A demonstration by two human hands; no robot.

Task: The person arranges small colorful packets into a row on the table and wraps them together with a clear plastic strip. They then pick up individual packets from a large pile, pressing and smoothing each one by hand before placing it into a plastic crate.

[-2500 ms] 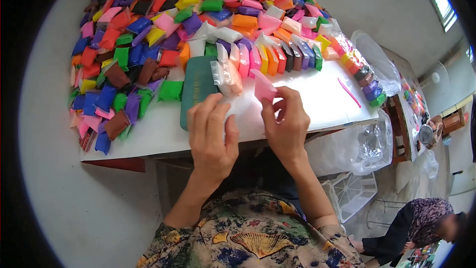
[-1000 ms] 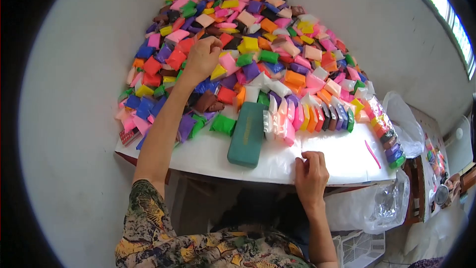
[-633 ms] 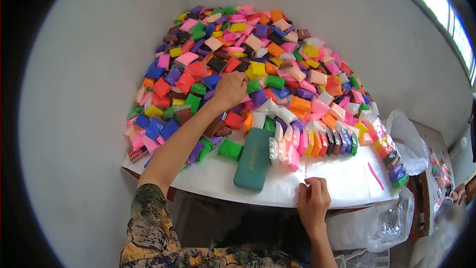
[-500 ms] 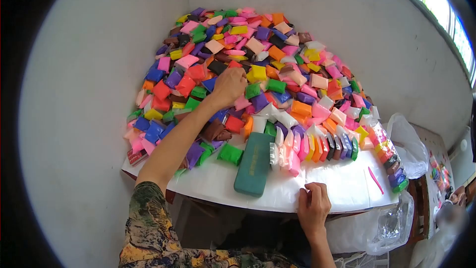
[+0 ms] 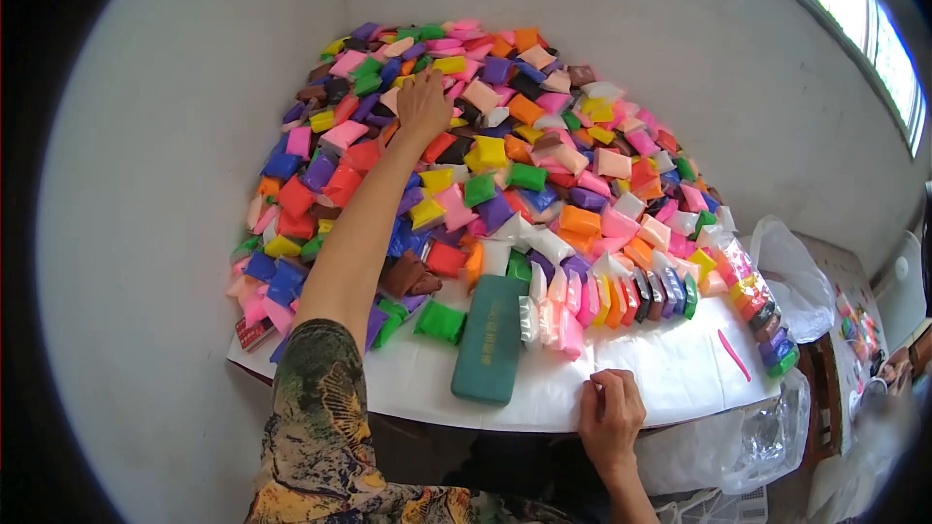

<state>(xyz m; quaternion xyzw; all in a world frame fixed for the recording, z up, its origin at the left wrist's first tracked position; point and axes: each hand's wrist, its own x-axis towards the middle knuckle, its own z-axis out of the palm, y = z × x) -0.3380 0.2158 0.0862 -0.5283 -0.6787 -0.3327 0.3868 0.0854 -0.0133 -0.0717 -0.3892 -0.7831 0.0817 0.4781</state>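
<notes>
- Coloured packets (image 5: 487, 153) lie heaped across the back of the bench (image 5: 675, 361), up against the walls (image 5: 194, 184).
- Half a second ago the left hand (image 5: 422, 107) was lower, near the middle of the heap; now it reaches farther up, close to the back, fingers pointing down among the packets. I cannot tell whether they have closed on one.
- The right hand (image 5: 614, 409) has stayed at the bench's near edge, its fingers loosely curled toward the palm.
- Earliest on, the right hand held a pink packet; now a bright pink packet (image 5: 570, 335) lies at the near left end of the row (image 5: 616, 299).
- Each packet is a small, plump pillow or block, soft-looking, in shiny clear film with crimped ends; those in the row lean side by side on edge.
- Just left of the row lies an oblong dark green case (image 5: 488, 340) with rounded corners and faint lettering; well to its right is a thin, curved pink strip (image 5: 734, 355).
- A smooth white sheet covers the bench; at its right end lies a clear sleeve (image 5: 757, 306) of stacked packets.
- Crumpled clear plastic (image 5: 738, 437) hangs below the right edge, and daylight enters through a slanting window (image 5: 854, 19).
</notes>
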